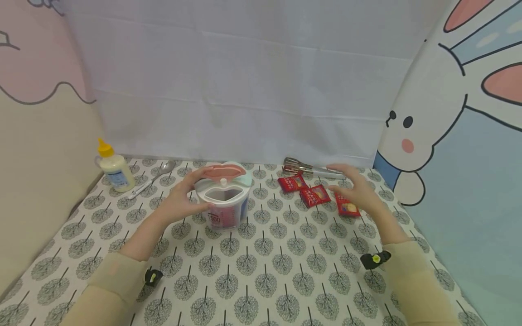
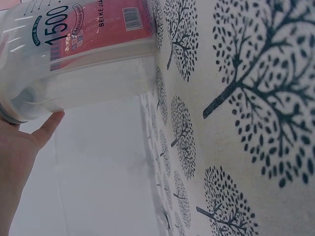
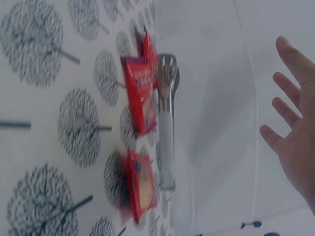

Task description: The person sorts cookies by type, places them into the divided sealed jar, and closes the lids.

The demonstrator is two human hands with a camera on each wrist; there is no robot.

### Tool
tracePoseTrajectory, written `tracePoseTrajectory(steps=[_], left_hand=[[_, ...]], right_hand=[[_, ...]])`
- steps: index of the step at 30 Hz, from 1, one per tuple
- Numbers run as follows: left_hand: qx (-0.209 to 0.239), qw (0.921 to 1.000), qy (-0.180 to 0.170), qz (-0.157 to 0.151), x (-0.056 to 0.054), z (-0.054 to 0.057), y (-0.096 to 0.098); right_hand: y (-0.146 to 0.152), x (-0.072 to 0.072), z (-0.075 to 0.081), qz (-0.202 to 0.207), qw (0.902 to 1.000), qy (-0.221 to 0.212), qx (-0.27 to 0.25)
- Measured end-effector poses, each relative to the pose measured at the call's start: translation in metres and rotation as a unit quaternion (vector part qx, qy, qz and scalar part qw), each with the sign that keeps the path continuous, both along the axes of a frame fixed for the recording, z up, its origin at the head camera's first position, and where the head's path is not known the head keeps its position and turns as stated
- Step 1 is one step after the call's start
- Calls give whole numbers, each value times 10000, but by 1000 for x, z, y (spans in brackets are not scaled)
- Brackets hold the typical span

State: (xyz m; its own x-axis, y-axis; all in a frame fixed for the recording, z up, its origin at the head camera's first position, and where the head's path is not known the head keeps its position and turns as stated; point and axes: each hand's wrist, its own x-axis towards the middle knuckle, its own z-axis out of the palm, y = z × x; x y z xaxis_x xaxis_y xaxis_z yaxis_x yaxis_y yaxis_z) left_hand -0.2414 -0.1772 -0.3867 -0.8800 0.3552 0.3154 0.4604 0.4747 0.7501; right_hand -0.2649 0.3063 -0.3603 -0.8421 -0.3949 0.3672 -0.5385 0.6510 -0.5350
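The bench (image 1: pixel 261 305) is wearing a tree-print cloth (image 1: pixel 53 271).
A tub (image 1: pixel 224 216) is standing near the middle of the far half, its lid flap (image 1: pixel 226 172) gaping. Toward the far left a yellow-capped bottle (image 1: pixel 118 174) is standing, with a spoon (image 1: pixel 152 180) lying just beside it. On the right, three red packets (image 1: pixel 315 196) are lying near one another, and metal tongs (image 1: pixel 316 171) are stretching out behind them.

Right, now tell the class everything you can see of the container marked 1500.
The container is see-through, apparently plastic, printed 1500, with a pink label bearing a barcode. Its pink-faced flap is raised, baring a lens-shaped opening. It looks upright on the tree-print cloth. The left hand holds it near the top.
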Motion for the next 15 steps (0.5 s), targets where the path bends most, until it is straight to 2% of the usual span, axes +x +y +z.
tracePoseTrajectory(steps=[3, 7, 15], left_hand=[[39, 10000, 37, -32, 1, -1, 0], [55, 9999, 75, -45, 2, -1, 0], [1, 10000, 53, -16, 1, -1, 0]], right_hand=[[29, -3, -13, -391, 9988, -305, -32], [59, -3, -31, -669, 9937, -890, -117], [92, -9, -65, -1095, 9797, -1658, 265]])
